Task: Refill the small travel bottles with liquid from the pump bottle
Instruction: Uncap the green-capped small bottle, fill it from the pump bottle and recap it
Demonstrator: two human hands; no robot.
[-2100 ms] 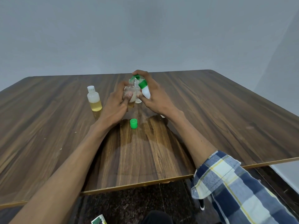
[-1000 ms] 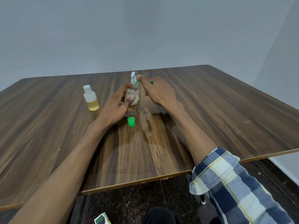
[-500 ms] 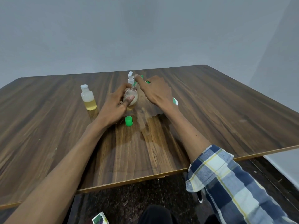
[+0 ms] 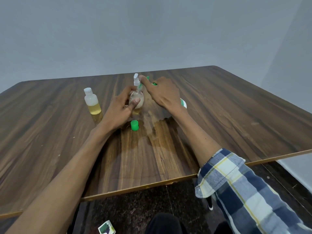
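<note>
No text can be read on any bottle.

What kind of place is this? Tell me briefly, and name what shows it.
Probably a plain room in a home or office, though that is a guess: a bare wooden table against blank grey walls, a dark speckled floor below, and only small toiletry bottles set out on it.
</note>
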